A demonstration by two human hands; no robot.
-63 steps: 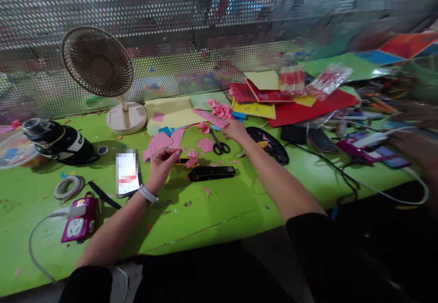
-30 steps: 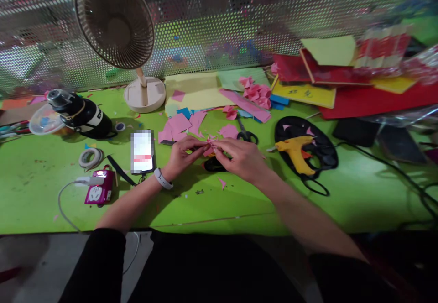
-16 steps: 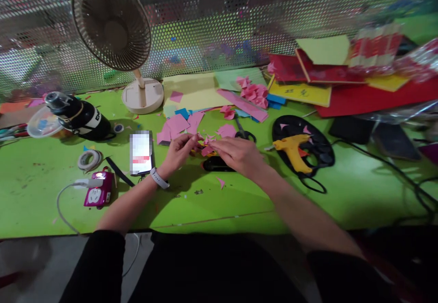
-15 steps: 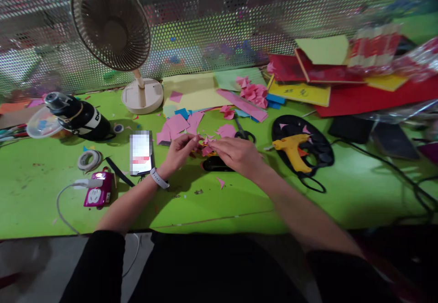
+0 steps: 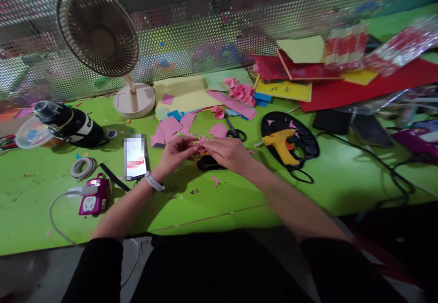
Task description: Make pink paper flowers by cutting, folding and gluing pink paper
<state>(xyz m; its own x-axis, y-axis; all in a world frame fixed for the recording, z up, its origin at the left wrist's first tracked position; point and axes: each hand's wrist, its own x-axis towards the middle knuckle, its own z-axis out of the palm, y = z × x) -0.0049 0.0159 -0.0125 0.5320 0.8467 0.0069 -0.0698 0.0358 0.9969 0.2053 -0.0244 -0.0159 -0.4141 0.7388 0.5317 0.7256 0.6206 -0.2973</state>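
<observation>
My left hand [image 5: 176,153] and my right hand [image 5: 226,153] meet over the green table [image 5: 212,202], fingertips pinched together on a small folded pink paper piece [image 5: 199,144]. A black stapler [image 5: 209,163] lies just under my right hand. Loose pink paper squares [image 5: 171,126] lie behind my left hand, and black scissors [image 5: 233,131] sit behind my right. A white band is on my left wrist.
A phone [image 5: 135,158] lies left of my left hand, beside a tape roll [image 5: 82,167] and a magenta power strip [image 5: 91,199]. A fan [image 5: 102,43] and black bottle [image 5: 70,125] stand behind. A yellow glue gun [image 5: 281,144] rests on a black tray. Coloured paper stacks [image 5: 325,84] fill the right.
My right hand came back from the far pink paper pile to join my left hand at the small pink piece. Since then both hands stay pinched on it; the view drifted slightly.
</observation>
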